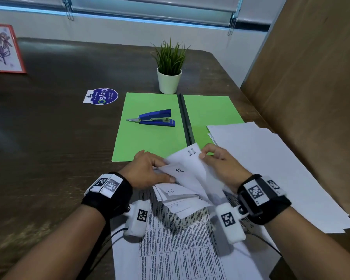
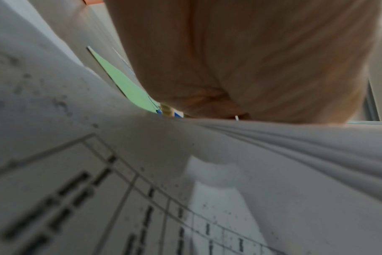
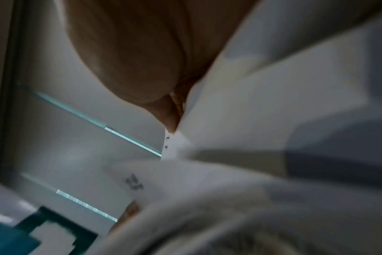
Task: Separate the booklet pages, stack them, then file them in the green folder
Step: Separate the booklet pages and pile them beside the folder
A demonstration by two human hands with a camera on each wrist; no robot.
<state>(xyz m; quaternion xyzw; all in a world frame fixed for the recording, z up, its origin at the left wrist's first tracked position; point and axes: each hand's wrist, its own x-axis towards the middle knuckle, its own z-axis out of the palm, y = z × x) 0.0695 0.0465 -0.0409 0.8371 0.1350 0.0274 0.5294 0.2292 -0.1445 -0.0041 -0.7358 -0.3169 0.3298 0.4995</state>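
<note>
A booklet of white numbered pages (image 1: pixel 180 188) is lifted over a printed sheet (image 1: pixel 180 249) at the table's near edge. My left hand (image 1: pixel 150 172) grips the corner of the bundle whose top page is marked 12 (image 1: pixel 179 170). My right hand (image 1: pixel 218 160) pinches the upper corner of the page marked 11 (image 1: pixel 191 152) and holds it peeled up from the others. The green folder (image 1: pixel 150 128) lies open just beyond my hands, its dark spine (image 1: pixel 185 120) in the middle. Loose white pages (image 1: pixel 271 168) are stacked to the right, overlapping the folder's right half. In the wrist views my palms (image 2: pixel 251 60) (image 3: pixel 131 60) and blurred paper fill the frames.
A blue stapler (image 1: pixel 156 118) lies on the folder's left half. A small potted plant (image 1: pixel 169 77) stands behind the folder. A round sticker (image 1: pixel 101 96) and a framed drawing (image 1: pixel 3 49) sit on the dark table at the left. A brown partition (image 1: pixel 311 87) rises at the right.
</note>
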